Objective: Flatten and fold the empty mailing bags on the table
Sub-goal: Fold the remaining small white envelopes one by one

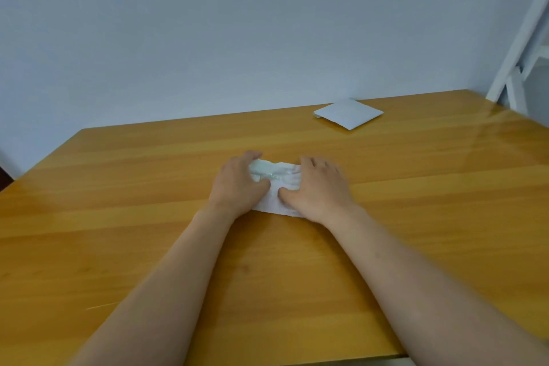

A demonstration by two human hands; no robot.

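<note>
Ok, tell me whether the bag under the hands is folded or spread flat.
Folded: the white mailing bag is a small crumpled bundle, pressed between the left hand and right hand on the wooden table.
</note>
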